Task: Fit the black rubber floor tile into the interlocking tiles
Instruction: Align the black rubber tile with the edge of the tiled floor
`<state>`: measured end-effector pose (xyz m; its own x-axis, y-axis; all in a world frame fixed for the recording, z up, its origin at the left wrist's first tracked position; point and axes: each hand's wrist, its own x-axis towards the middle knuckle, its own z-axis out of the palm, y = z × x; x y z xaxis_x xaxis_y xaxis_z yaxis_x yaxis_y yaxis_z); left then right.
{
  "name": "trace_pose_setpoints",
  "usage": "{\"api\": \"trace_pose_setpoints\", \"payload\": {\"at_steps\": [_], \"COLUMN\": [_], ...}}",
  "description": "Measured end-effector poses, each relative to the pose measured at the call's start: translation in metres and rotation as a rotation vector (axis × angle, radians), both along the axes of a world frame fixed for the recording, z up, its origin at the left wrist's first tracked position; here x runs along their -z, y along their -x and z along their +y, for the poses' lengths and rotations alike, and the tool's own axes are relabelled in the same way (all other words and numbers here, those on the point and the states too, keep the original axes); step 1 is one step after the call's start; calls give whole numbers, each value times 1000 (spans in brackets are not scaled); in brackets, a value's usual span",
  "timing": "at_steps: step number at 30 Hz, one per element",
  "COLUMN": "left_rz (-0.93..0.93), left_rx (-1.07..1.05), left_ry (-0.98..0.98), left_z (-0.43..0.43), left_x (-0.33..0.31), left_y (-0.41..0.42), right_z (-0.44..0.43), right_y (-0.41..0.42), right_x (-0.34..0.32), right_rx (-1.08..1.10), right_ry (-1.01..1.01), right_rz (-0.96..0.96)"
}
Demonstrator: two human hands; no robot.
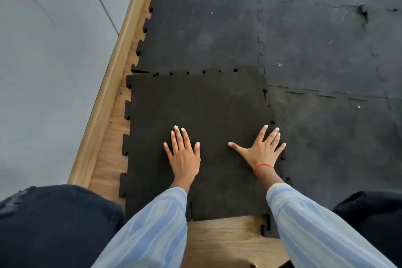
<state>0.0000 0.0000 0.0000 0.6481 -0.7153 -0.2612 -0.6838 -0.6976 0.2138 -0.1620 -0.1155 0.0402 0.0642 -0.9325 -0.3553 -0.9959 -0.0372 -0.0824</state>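
Note:
The black rubber floor tile (195, 104) lies flat in front of me, its toothed far edge meeting the laid interlocking tiles (202, 35) and its right edge along another laid tile (330, 148). Small gaps show at the far seam and along the right seam. My left hand (183, 156) rests palm down on the tile, fingers apart. My right hand (262, 150) presses flat near the tile's right edge, fingers spread, fingertips by the right seam. Neither hand grips anything.
Bare wooden floor (108, 154) shows left of the tile and below its near edge (226, 239). A wooden skirting board (113, 76) runs along the grey wall (43, 61). My dark-trousered knees sit at bottom left (54, 224) and bottom right (374, 220).

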Motion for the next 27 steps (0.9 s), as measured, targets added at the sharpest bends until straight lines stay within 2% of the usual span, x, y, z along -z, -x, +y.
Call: {"api": "trace_pose_setpoints", "payload": {"at_steps": [4,9,16,20,27], "left_rz": [-19,-4,78,84,139], "left_rx": [-105,-204,-500,-530,-588], "left_ry": [-57,-100,-141,-116,-9], "left_z": [4,-1,-4,-5,-13], "left_x": [5,5,-1,-2,-8], "left_y": [-30,-59,-93,-103,-121], "right_z": [-3,-16,-19,-19,-13], "right_y": [7,10,16,16,13], "right_x": [2,5,7,8,7], "right_rx": [59,168,191,198,289], "right_ry": [97,103,196,190,154], "right_rz": [-26,-85,-62,-69,-200]}}
